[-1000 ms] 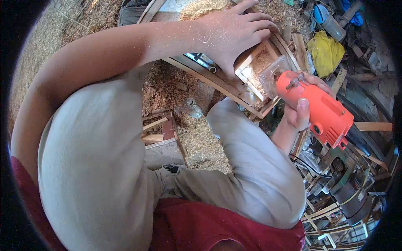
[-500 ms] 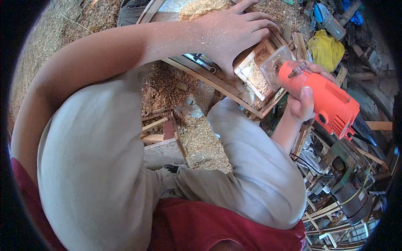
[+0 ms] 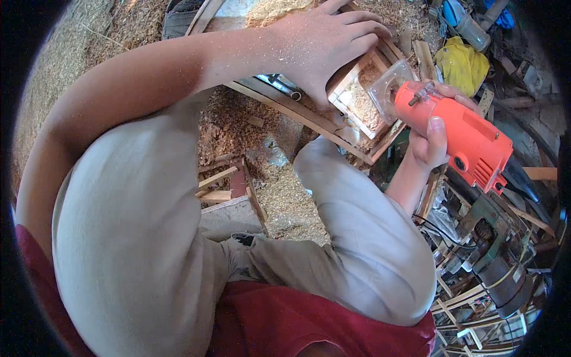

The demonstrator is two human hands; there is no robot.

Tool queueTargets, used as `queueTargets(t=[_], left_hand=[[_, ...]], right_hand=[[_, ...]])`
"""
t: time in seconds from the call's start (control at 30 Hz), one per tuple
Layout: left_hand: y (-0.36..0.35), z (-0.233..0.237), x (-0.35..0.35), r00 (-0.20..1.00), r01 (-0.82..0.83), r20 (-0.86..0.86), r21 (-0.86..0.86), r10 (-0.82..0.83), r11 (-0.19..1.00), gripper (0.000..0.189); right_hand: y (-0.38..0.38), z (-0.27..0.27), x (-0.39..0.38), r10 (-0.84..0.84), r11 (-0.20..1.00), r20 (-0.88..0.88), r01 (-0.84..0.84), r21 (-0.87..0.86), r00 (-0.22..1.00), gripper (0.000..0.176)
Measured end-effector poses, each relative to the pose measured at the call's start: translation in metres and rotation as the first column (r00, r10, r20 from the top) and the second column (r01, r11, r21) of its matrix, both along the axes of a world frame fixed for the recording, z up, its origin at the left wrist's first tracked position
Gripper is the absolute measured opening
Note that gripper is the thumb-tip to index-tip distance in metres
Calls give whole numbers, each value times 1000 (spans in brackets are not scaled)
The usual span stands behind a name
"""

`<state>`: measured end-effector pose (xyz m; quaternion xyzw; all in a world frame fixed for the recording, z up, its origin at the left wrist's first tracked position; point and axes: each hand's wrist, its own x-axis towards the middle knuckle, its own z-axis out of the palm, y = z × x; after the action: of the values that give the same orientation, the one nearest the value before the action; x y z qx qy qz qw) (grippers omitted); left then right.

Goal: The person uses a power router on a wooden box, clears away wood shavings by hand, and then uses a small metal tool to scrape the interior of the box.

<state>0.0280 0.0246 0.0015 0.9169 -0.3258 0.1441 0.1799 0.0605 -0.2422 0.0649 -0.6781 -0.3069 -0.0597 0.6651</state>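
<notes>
My right hand (image 3: 432,140) is wrapped round the orange body of a trim router (image 3: 467,137). The router is tilted, its clear plastic base (image 3: 388,86) against the edge of a small wooden frame (image 3: 355,116). Sawdust fills much of the frame. Over the frame's far side lies my left hand (image 3: 324,50), dusted with wood powder, fingers spread and thumb down the near side, gripping it. Beneath is a wood-edged tray (image 3: 297,116), and a metal wrench (image 3: 285,87) lies inside it by my left wrist. The router bit is hard to make out.
Sawdust (image 3: 291,205) covers the ground. A wooden box with scrap strips (image 3: 229,208) sits between my legs. On the right are a yellow cloth (image 3: 462,65), a clear bottle (image 3: 474,34), and a dark motor-like machine (image 3: 502,282) among wood strips. A black cable (image 3: 443,238) runs near my knee.
My left hand and the small frame have shifted slightly left. The router's rear has swung a little to the right, with its base still at the frame's edge.
</notes>
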Motion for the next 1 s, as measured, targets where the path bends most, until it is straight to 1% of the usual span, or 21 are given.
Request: queueTargets(t=[0.07, 0.13, 0.23, 0.33, 0.43, 0.53, 0.57, 0.63, 0.67, 0.83, 0.97, 1.0], left_hand=[[0, 3, -2, 1000, 4, -18, -27, -5, 1000, 114], [0, 2, -1, 1000, 5, -10, -11, -5, 1000, 114], [-1, 2, -1, 1000, 3, -8, -11, -4, 1000, 114], [-1, 2, -1, 1000, -9, -8, 13, 10, 1000, 114], [-2, 0, -1, 1000, -16, 4, 26, 16, 1000, 114], [-2, 4, -2, 1000, -5, -17, -3, 5, 1000, 115], [-1, 6, -3, 1000, 0, -31, -17, 0, 1000, 115], [-2, -1, -2, 1000, -11, 8, -10, 11, 1000, 115], [-2, -3, -2, 999, -16, 29, -8, 17, 1000, 115], [-2, -1, -1, 1000, -15, 17, 12, 15, 1000, 115], [-1, 1, 0, 1000, -8, 8, 37, 8, 999, 114], [0, 2, -1, 1000, -6, 1, 15, 6, 1000, 114]], right_hand=[[-2, 0, -1, -2, 1000, -12, 2, 3, 1000, 59], [-3, 1, -3, -3, 1000, -17, 3, 5, 1000, 59], [2, -1, -5, -145, 987, 58, 149, -61, 988, 58], [-1, 1, -5, -120, 988, 50, 124, -87, 991, 58], [-4, 2, -7, -20, 1000, 12, 20, -6, 1000, 59], [-7, 0, -8, -36, 999, 17, 36, -9, 999, 59], [-8, -1, -9, -64, 997, 29, 65, -41, 998, 58], [-10, 0, -10, -117, 987, 55, 122, -105, 992, 56], [-9, 1, -12, -114, 987, 56, 120, -108, 992, 56], [-8, 3, -17, -83, 987, 72, 92, -128, 994, 56], [-6, 3, -23, -59, 993, 56, 64, -103, 997, 57], [-6, 4, -24, -41, 994, 50, 45, -98, 998, 57]])
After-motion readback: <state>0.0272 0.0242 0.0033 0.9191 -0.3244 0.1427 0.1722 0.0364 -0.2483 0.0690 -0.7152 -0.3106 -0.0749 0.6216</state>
